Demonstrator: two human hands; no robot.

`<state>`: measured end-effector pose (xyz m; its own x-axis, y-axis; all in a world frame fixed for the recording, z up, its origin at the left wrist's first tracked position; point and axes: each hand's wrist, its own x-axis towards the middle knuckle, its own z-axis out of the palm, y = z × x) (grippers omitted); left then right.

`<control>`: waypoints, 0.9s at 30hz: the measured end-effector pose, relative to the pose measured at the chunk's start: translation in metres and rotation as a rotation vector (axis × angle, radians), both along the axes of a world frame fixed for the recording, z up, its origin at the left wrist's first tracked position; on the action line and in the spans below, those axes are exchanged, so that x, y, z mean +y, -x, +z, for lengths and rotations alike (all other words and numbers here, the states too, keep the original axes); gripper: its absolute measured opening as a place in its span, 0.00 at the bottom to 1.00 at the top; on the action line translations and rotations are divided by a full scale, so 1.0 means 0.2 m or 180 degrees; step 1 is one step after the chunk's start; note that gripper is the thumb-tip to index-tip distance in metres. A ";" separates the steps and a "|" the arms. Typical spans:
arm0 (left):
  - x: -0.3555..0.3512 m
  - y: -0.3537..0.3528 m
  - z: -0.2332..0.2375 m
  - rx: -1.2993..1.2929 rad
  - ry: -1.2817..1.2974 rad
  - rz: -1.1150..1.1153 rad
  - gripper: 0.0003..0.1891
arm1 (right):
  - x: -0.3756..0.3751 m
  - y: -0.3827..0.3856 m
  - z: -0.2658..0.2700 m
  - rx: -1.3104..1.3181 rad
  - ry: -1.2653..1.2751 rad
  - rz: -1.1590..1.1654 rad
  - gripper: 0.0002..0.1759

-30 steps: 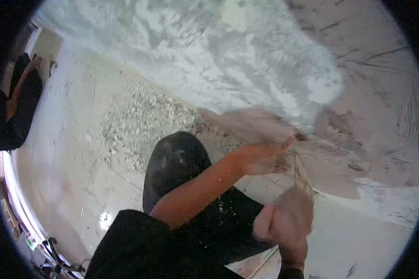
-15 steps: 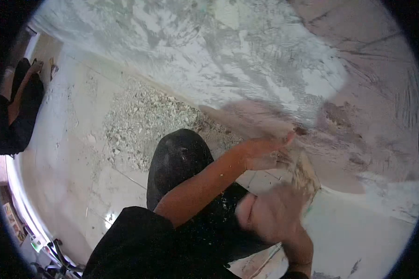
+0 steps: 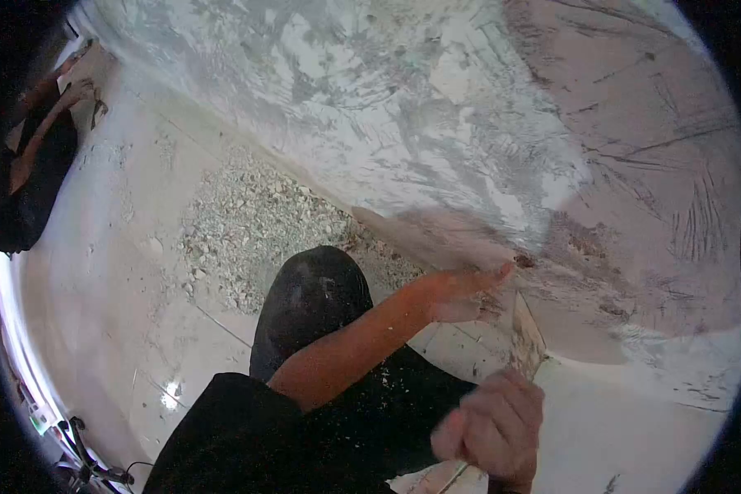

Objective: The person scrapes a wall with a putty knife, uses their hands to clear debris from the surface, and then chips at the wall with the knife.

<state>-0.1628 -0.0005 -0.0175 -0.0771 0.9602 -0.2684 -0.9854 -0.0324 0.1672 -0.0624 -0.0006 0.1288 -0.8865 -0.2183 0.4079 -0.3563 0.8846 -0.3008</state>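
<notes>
My left hand [image 3: 461,295] reaches to the foot of the scraped wall [image 3: 403,115], with its fingers stretched out near a dark, rough spot. Whether they touch the wall is hard to tell. Below it, my right hand [image 3: 498,420], slightly blurred, is closed around a scraper [image 3: 528,333] with a flat, stained blade. The blade points up toward the wall's lower edge, close to my left fingertips. A thin rod-like part shows below the right fist.
Loose chips [image 3: 251,226] lie in a heap on the tiled floor [image 3: 107,305] along the wall. My bent knee [image 3: 313,288] is beside the heap. Another person [image 3: 45,177] sits at the far left. Black cables [image 3: 86,453] lie at the lower left.
My right hand and the scraper show less blur and sit slightly lower in view. My left hand remains by the dark spot. The view has shifted slightly, and the other person's arms have moved.
</notes>
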 end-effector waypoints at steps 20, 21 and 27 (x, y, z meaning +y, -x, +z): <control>0.10 -0.05 -0.29 0.1082 -0.0761 -0.0061 0.28 | -0.03 -0.11 0.12 -0.0961 -0.0076 -0.0929 0.07; 0.09 -0.03 -0.24 0.1136 -0.0792 -0.0092 0.28 | -0.01 -0.06 0.08 -0.1168 -0.0619 -0.1254 0.08; 0.06 -0.03 -0.18 0.1516 -0.0456 -0.0188 0.33 | -0.01 -0.18 0.05 -0.0570 -0.1351 -0.1613 0.14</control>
